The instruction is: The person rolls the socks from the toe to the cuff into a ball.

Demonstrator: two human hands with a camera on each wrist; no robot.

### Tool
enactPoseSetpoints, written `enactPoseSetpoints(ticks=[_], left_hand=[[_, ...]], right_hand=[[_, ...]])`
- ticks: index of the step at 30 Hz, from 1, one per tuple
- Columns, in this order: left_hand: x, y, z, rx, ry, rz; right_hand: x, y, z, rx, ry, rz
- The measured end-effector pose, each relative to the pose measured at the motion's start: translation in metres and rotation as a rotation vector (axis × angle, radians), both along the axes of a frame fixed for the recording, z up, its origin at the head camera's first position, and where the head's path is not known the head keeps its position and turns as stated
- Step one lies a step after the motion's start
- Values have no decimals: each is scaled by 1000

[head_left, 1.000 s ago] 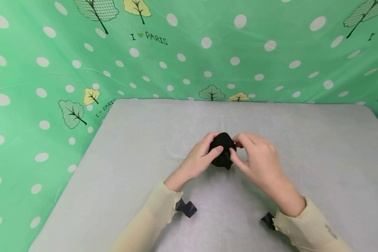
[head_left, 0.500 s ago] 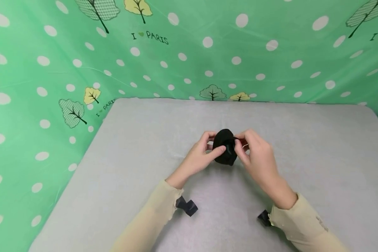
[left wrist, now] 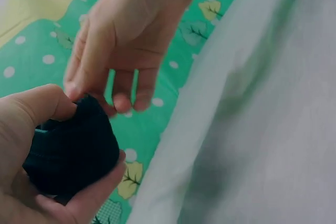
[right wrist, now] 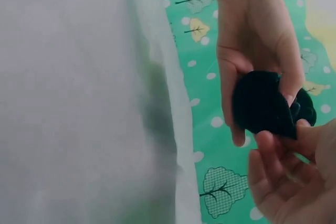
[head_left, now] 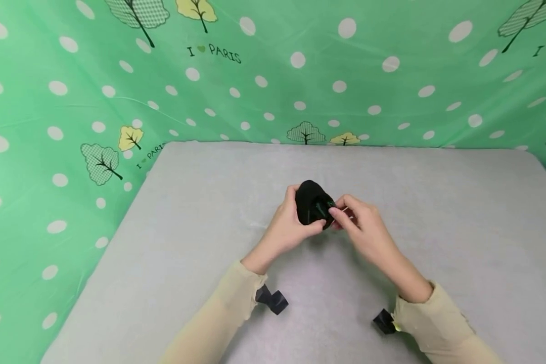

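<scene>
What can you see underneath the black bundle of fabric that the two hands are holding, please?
Below the black fabric bundle lies the grey table cover. The left hand cups the bundle from below, and the right hand pinches its edge. Whether it touches the cover is hidden.

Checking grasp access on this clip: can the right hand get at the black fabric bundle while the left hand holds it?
Probably yes. The left hand grips the black fabric bundle from one side, leaving its other side bare, and the right hand already touches that edge with its fingertips.
</scene>
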State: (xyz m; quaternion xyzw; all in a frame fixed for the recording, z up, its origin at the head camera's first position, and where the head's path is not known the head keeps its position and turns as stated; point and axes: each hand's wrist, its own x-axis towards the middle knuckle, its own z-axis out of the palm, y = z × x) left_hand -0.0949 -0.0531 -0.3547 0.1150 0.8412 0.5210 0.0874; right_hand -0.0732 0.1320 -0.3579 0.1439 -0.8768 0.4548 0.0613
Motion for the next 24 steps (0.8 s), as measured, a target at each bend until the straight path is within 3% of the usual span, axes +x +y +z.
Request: enactPoseSetpoints(ticks=[2, 9, 11, 13, 17, 21, 24], left_hand=[[-2, 1, -1, -1, 20, 13], [-10, 7, -5, -37, 132, 43], [-10, 8, -4, -43, 144, 9], [-9, 7, -2, -30, 130, -57], [-7, -2, 1, 125, 115, -207], [-10, -11, 1, 259, 134, -278], [-10, -14, 0, 369, 59, -324]], right_hand=[[1, 2, -1, -2, 24, 21], [8, 6, -6, 18, 267, 93], [10, 7, -6, -5, 232, 83], [8, 8, -6, -63, 140, 45], [3, 13, -3, -283, -62, -2], [0, 18, 0, -373, -98, 65], [1, 20, 0, -378, -82, 139]])
